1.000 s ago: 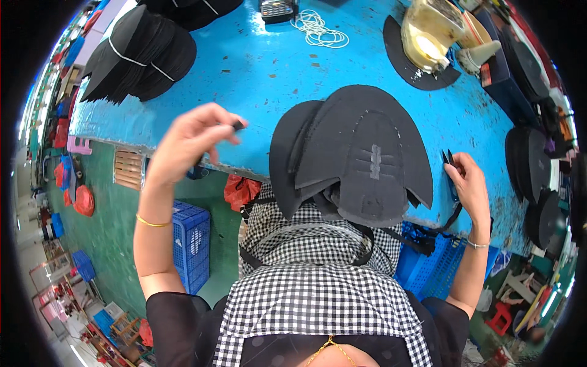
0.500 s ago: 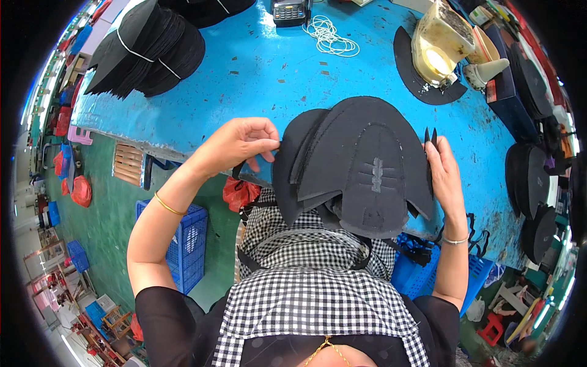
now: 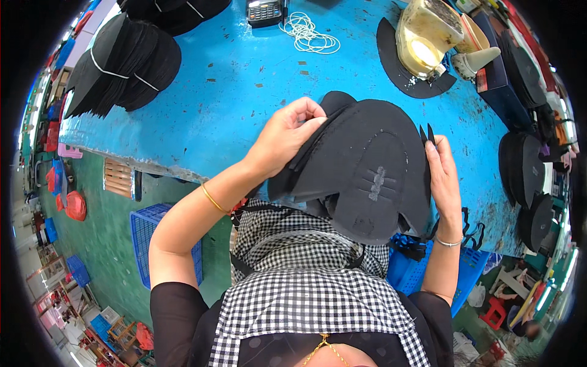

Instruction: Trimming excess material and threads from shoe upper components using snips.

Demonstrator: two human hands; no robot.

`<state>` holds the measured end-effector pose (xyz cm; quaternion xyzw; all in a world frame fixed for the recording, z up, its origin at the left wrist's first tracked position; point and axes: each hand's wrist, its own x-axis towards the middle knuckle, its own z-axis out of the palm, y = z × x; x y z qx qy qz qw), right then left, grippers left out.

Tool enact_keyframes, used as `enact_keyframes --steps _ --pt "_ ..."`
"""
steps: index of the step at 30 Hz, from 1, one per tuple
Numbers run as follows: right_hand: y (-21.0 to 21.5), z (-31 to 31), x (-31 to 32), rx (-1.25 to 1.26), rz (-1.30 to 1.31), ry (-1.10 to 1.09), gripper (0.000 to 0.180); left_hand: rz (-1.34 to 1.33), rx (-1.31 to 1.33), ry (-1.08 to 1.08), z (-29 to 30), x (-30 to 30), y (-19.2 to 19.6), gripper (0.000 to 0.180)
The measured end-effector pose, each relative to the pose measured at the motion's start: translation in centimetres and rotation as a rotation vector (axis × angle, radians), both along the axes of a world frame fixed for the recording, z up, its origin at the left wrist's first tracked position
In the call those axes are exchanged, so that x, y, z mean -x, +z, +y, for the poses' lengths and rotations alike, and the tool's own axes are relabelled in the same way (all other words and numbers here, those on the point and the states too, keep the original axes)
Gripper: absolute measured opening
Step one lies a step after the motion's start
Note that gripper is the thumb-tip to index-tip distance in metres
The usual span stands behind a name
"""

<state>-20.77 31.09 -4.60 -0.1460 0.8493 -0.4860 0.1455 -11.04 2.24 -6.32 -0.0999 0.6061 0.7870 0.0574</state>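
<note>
A stack of black curved fabric pieces [image 3: 373, 140] lies at the table's near edge, partly over my apron. Its top piece has a stitched arch outline and a grey patch in the middle. My left hand [image 3: 287, 134] is closed in a pinch on the edge of a black piece at the stack's upper left. Along the right side of the stack rests my right hand [image 3: 444, 174], closed round a snips-like tool [image 3: 427, 134]. Only its two black pointed tips show; the rest is hidden in the hand.
On the blue table [image 3: 244, 110], tied black stacks [image 3: 125, 61] stand at the far left. A keypad device [image 3: 264, 12] and white cord [image 3: 310, 33] lie at the back. A stained pale container [image 3: 428, 37] is at the far right. Blue crates [image 3: 150, 238] stand below.
My left hand has moved right and up onto the stack's edge and now pinches a piece there. My right hand still holds the pointed tool. The view has shifted slightly.
</note>
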Motion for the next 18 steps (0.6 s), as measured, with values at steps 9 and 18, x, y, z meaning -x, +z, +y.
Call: enact_keyframes --steps 9,18 --pt "-0.5 -3.0 1.0 -0.042 0.163 0.060 0.017 0.167 0.337 -0.028 -1.1 -1.0 0.6 0.005" --pt "-0.3 -7.5 2.0 -0.254 0.179 0.123 0.016 -0.037 0.216 -0.167 -5.2 -1.2 1.5 0.007"
